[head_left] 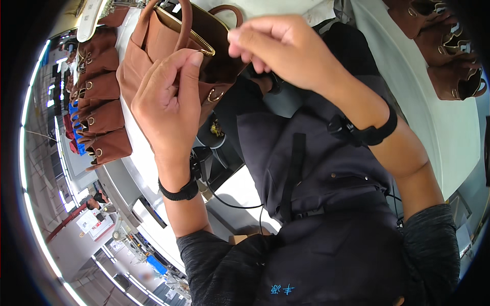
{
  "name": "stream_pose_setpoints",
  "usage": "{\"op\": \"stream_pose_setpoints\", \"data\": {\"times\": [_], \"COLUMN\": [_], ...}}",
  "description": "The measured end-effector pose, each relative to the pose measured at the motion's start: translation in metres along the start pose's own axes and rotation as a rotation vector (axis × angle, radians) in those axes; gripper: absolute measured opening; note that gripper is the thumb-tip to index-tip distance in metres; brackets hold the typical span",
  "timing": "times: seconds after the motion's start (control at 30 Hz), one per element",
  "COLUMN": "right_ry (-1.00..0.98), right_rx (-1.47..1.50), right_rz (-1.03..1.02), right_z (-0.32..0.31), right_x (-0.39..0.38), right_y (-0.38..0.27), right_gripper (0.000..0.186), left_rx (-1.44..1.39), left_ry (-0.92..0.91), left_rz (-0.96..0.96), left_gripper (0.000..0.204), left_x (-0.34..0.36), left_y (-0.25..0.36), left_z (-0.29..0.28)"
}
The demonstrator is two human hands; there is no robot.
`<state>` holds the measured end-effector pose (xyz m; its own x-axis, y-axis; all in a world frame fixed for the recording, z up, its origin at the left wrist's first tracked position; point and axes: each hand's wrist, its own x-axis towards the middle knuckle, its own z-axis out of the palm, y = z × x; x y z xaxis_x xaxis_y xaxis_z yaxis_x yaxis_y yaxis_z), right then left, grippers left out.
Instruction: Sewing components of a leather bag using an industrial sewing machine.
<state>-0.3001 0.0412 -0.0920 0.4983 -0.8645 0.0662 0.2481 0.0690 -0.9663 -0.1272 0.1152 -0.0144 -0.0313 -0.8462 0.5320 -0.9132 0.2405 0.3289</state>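
A brown handbag [137,71] stands open in front of me, with two rounded handles and a gold ring on its side. A gold-toothed zipper [193,34] runs along its open top and curves at the near end. My left hand [171,99] is closed, thumb and forefinger pinched at the bag's rim by the zipper's end. Across the opening, my right hand [288,51] is held up with its fingertips pinched together near the far handle. Its fingers hide whatever they grip; a thin gold-coloured edge shows just beside them.
Several similar brown bags [105,115] line the white table's left side. More brown bags [454,81] stand on the white surface [429,120] at right. A white elongated object [91,19] lies at upper left. Black bands with small devices circle my wrists; a black cable [232,206] hangs below.
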Motion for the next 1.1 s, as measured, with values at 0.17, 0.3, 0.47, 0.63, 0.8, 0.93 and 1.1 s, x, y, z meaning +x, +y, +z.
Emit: {"op": "stream_pose_setpoints", "data": {"times": [0.17, 0.3, 0.47, 0.63, 0.8, 0.93, 1.1], "right_ry": [-0.22, -0.106, -0.074, -0.094, -0.12, -0.122, -0.094], "right_rx": [0.204, 0.414, 0.385, 0.376, 0.407, 0.424, 0.433], "right_rz": [0.162, 0.252, 0.256, 0.314, 0.319, 0.336, 0.369], "right_z": [0.014, 0.028, 0.025, 0.019, 0.019, 0.02, 0.021], "right_x": [-0.015, -0.011, -0.012, -0.009, -0.01, -0.01, -0.008], "right_y": [0.002, -0.004, -0.01, -0.008, -0.006, -0.007, -0.01], "right_gripper": [0.039, 0.037, 0.032, 0.03, 0.031, 0.029, 0.024], "left_rx": [-0.396, -0.021, 0.152, 0.107, 0.022, -0.021, -0.009], "left_ry": [-0.054, -0.079, 0.111, 0.182, 0.168, 0.138, 0.144], "left_rz": [-0.102, 0.173, 0.293, 0.211, 0.153, 0.086, 0.071], "left_gripper": [0.005, 0.013, 0.021, 0.022, 0.019, 0.013, 0.018], "left_x": [-0.003, -0.006, -0.022, -0.034, -0.036, -0.036, -0.042], "left_y": [-0.002, -0.003, -0.001, -0.003, -0.004, -0.004, -0.001], "left_z": [0.001, 0.003, 0.014, 0.025, 0.024, 0.022, 0.023]}}
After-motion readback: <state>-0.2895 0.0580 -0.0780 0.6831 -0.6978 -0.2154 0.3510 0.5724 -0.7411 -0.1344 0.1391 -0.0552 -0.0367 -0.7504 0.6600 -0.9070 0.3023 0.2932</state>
